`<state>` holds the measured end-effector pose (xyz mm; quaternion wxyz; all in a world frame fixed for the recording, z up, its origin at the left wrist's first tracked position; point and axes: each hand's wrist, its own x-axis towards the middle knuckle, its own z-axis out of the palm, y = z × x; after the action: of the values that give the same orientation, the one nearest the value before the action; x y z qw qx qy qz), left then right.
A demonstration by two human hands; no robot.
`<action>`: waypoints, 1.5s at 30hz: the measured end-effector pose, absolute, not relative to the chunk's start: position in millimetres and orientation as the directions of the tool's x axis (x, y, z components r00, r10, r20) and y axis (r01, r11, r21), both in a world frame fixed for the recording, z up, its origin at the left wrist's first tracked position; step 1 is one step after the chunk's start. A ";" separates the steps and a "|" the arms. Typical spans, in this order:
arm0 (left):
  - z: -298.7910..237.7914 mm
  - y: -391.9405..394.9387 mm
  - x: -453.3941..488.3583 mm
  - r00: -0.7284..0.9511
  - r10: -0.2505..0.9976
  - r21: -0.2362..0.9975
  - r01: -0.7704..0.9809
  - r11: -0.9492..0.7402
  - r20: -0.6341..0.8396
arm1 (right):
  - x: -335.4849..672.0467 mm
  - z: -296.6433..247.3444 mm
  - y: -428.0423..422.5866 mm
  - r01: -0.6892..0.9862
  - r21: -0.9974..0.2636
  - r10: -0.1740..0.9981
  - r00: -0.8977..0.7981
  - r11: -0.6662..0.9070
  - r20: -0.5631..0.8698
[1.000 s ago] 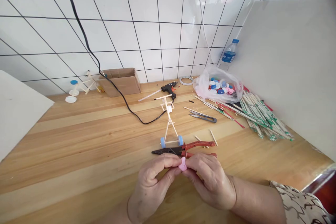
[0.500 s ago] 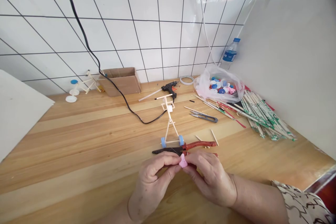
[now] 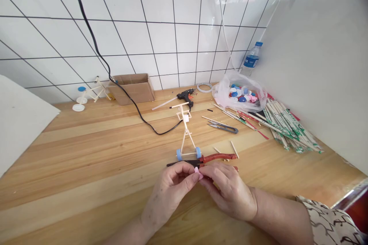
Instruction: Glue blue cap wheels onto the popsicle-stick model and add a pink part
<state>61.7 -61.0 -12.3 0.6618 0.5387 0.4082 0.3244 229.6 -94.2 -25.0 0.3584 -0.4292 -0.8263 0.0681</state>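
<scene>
Between my two hands is a small pink piece (image 3: 198, 173), mostly covered by fingertips; its exact kind I cannot make out. My left hand (image 3: 174, 189) pinches it between thumb and forefinger. From the other side, the fingers of my right hand (image 3: 228, 189) grip it as well. Just beyond lie red-handled pliers (image 3: 218, 157), their dark jaws pointing left and partly hidden by my hands. Behind the pliers stands a small stick-built tricycle frame (image 3: 186, 134) with blue bottle-cap wheels (image 3: 198, 152) at its near end.
A black glue gun (image 3: 185, 95), a tape roll (image 3: 204, 87) and a cardboard box (image 3: 132, 90) stand along the tiled wall. To the right are thread snips (image 3: 222, 126), a bag of bottle caps (image 3: 227, 92), bundled chopsticks (image 3: 290, 130) and a water bottle (image 3: 251, 59). Another stick model (image 3: 96, 92) sits far left.
My left thumb has moved up over the pink piece, which is turned and more covered than before. Both hands stay in nearly the same place; the tools lie unmoved.
</scene>
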 end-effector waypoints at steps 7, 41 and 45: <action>-10.1 -61.3 63.3 0.456 0.880 0.991 0.045 0.123 -0.130 | 229.0 -26.5 -94.7 0.655 -0.428 0.765 -0.398 0.623 0.506; -21.2 -60.2 62.2 0.443 0.876 0.973 -0.036 0.230 -0.191 | 219.6 -21.8 -96.3 0.357 -0.924 0.987 -0.128 0.139 0.099; -17.6 -63.3 63.3 0.407 0.902 0.990 0.076 0.122 -0.143 | 216.6 -20.9 -95.8 0.309 -0.949 0.995 -0.097 0.057 0.028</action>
<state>63.3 -63.3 -17.6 0.6144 0.5710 0.4284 0.3362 216.6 -95.8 -20.9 0.4023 -0.5384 -0.6055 0.4263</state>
